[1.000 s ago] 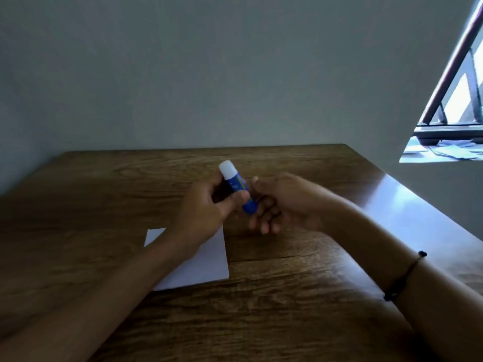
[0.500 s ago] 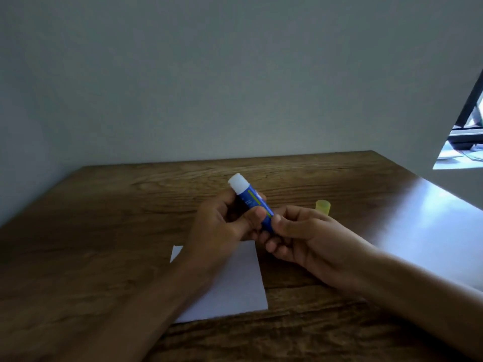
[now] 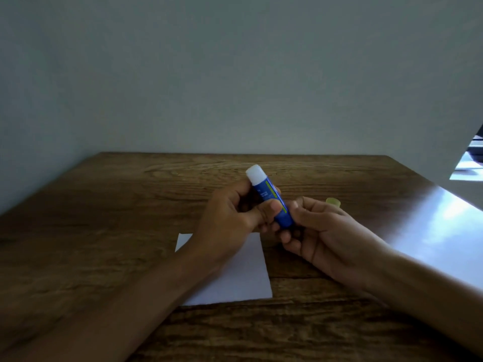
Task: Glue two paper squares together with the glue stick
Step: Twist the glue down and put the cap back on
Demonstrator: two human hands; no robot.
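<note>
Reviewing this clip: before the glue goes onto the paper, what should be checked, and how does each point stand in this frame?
1. Cap off: ok; the white glue tip is exposed, and the yellow cap sits on the table.
2. Glue stick held firmly: ok; the left hand grips the barrel, the right hand its base.
3. Tip aimed at paper: not ok; it points up and away.
4. Paper flat on table: ok.
5. Paper free to glue: not ok; the left forearm covers part.
6. Second square ready: cannot tell; only one sheet visible.
</note>
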